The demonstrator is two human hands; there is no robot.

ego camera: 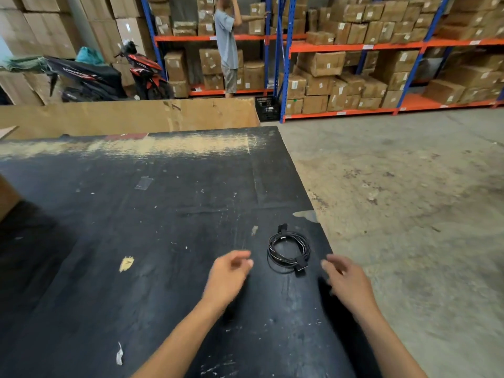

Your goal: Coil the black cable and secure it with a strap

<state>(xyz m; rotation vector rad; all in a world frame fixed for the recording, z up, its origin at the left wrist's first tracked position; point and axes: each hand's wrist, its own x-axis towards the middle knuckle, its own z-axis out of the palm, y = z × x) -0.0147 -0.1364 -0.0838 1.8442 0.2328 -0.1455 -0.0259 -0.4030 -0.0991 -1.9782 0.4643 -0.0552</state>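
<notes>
A dark, scuffed counter (pixel 136 241) fills the left and middle of the view, with a parked motorbike (pixel 141 69) beyond its far edge. The left hand (pixel 229 274) reaches forward from the lower middle, forearm angled up and to the right, palm down above the counter, fingers loosely curled and holding nothing; its fingertips are blurred. Just right of it, untouched, the black cable (pixel 289 251) lies flat on the counter near the right edge as a round coil, so it has no clear long axis. A black strap (pixel 300 266) wraps the near side of the coil, its tail pointing toward the person, and a second black strap piece (pixel 282 228) sits at the far side, pointing away. The right hand (pixel 345 279) hovers just beside the coil on the other side, forearm running up and to the left, fingers slackly spread and empty, over the counter's edge. Right of the counter is bare concrete floor (pixel 409 200), and behind it racks (pixel 354 46) stacked with cardboard boxes, where another person (pixel 227 45) stands.
</notes>
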